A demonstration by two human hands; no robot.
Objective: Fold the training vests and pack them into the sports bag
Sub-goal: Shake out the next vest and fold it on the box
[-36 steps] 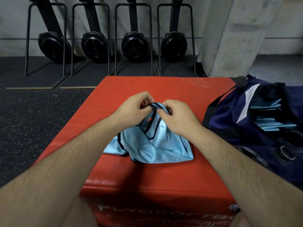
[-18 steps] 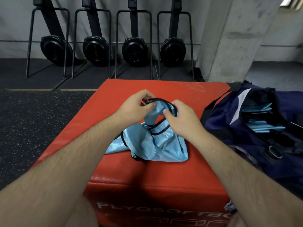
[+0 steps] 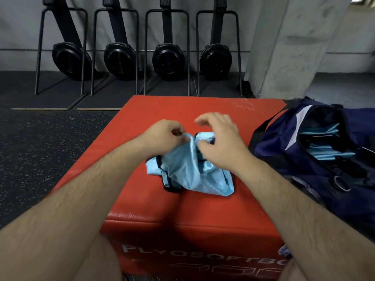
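Vest: the light blue mesh training vest with black trim is lying crumpled about the middle of the box top, its upper edge being lifted off the surface.
Left hand: the left hand is pinching that raised edge between thumb and fingertips.
Right hand: the right hand is hovering just beside the bunched fabric, blurred, its fingers spread and curling above the cloth. It looks released, gripping nothing.
Handling: the cloth is probably behaving as very light, limp and somewhat slippery. It is sagging in loose folds, so it will not be holding a crease unless pressed flat.
Where to hold: the black-trimmed shoulder straps or hem corners are likely offering the firmest pinch, one per hand, for shaking it flat.
Carrier: the red plyo soft box is giving a padded, level top.
Bag: the navy sports bag is sitting open at the box's right edge, with folded blue vests showing inside.
Beyond: upright rowing machines are standing along the wall.
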